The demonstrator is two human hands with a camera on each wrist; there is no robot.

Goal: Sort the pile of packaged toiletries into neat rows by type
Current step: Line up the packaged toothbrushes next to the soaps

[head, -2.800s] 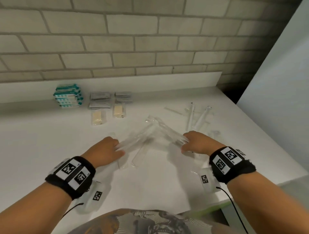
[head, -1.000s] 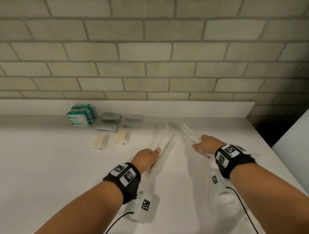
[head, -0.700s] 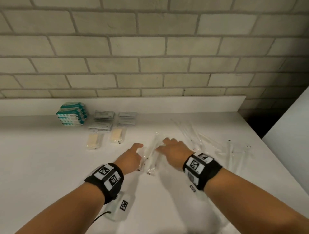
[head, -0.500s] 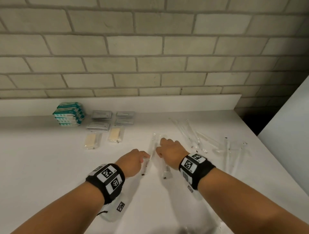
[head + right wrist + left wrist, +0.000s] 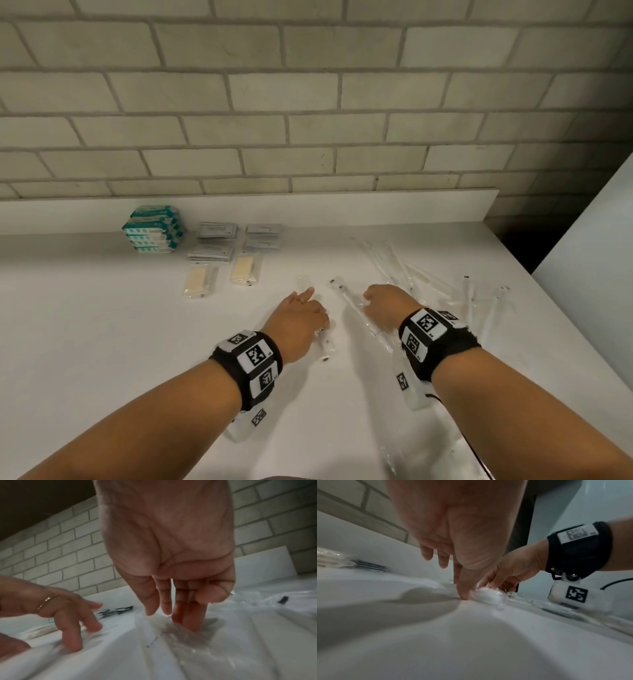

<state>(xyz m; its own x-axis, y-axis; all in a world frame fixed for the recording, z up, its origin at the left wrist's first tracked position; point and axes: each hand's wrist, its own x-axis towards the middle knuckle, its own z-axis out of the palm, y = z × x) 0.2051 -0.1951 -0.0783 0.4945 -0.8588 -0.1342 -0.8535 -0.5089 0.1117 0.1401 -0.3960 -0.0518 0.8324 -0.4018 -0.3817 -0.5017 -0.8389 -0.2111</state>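
Two long clear-wrapped packets lie side by side on the white counter (image 5: 102,325) in the head view. My left hand (image 5: 301,317) rests on the left packet (image 5: 323,342), whose ends stick out past it. The left wrist view shows its fingers (image 5: 464,588) straight, tips down beside the crinkled wrap (image 5: 488,595). My right hand (image 5: 383,303) lies on the right packet (image 5: 346,298). In the right wrist view its straight fingers (image 5: 188,618) press the clear wrap (image 5: 180,639) flat. Neither hand curls round anything.
At the back left stand stacked teal packs (image 5: 152,229), two groups of grey sachets (image 5: 217,229) (image 5: 263,233) and two wrapped soap bars (image 5: 198,281) (image 5: 244,269). Several loose clear packets (image 5: 400,267) (image 5: 479,298) lie at the right. A white panel (image 5: 589,257) borders the right edge.
Both hands brought clear packets in from the right pile and laid them down at the centre. The hands have since drawn slightly apart and now press the packets flat.
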